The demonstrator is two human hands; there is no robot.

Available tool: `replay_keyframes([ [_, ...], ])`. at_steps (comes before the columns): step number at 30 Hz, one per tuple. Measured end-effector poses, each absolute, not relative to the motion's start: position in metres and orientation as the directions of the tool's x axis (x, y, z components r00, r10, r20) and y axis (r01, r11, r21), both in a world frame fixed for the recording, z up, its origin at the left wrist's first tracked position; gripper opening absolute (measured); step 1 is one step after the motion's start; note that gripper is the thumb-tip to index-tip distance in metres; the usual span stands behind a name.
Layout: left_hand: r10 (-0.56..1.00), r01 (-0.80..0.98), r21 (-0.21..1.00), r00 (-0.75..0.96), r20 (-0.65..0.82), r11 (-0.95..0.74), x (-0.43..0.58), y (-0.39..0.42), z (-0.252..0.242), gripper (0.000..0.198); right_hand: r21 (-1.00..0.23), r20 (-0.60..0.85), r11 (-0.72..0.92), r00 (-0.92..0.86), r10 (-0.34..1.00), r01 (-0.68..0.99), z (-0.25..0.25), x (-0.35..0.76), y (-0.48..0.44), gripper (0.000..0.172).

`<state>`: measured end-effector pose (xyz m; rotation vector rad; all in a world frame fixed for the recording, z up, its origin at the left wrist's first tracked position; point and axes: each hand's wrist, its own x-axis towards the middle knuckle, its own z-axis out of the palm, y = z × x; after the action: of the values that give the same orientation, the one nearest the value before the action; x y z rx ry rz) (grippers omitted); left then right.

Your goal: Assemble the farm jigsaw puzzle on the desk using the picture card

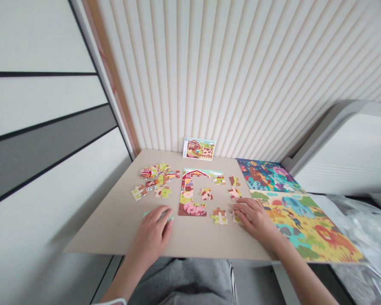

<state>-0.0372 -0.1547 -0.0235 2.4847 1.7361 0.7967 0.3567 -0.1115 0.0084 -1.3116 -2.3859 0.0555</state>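
A partly joined farm puzzle (pixel 186 203) lies mid-table, with a red barn roof along its top and a pink pig at its bottom. My left hand (pixel 154 231) is low on its left side, fingers curled over a teal puzzle piece (pixel 170 218) that they mostly cover. To the right, my right hand (pixel 254 216) has its fingers bent down onto another puzzle piece (pixel 236 217), partly hidden beneath them. A loose fence piece (pixel 219 216) lies between that hand and the puzzle. One cow-spotted piece (pixel 206 194) sits inside the gap of the frame.
Loose pieces heap up (pixel 158 176) at the table's left. A small picture card (pixel 199 148) leans against the ribbed wall (pixel 190 76). Two finished puzzles, one dark blue (pixel 269 176) and one yellow safari (pixel 305 224), lie along the right. Single pieces (pixel 234 181) stand near them.
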Motion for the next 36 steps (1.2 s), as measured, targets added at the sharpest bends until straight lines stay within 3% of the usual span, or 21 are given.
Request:
replay_keyframes([
  [5,0.892,0.877,0.304,0.245,0.381,-0.371,-0.037,-0.155,-0.022,0.032,-0.214,0.341,0.536,-0.452,0.825,0.817,0.009,0.353,-0.047,0.027],
  [13,0.899,0.879,0.319,0.225,0.375,-0.353,-0.035,-0.158,-0.020,0.034,-0.249,0.188,0.461,-0.425,0.886,0.852,-0.005,0.323,0.059,0.034],
  [23,0.907,0.880,0.332,0.215,0.362,-0.340,-0.032,-0.160,-0.021,0.036,-0.318,0.219,0.490,-0.440,0.871,0.812,-0.030,0.343,0.066,0.042],
  [28,0.880,0.872,0.343,0.179,0.441,-0.350,-0.064,-0.146,-0.014,0.041,-0.334,0.209,0.509,-0.464,0.861,0.793,-0.028,0.347,0.065,0.051],
  [32,0.924,0.949,0.249,0.092,0.372,-0.195,-0.128,-0.104,0.000,0.052,-0.333,0.213,0.519,-0.474,0.854,0.787,-0.029,0.347,0.064,0.050],
  [36,0.980,0.941,0.308,0.088,0.176,-0.140,-0.176,-0.066,-0.005,0.068,-0.315,0.192,0.509,-0.472,0.861,0.801,-0.031,0.347,0.066,0.043],
])
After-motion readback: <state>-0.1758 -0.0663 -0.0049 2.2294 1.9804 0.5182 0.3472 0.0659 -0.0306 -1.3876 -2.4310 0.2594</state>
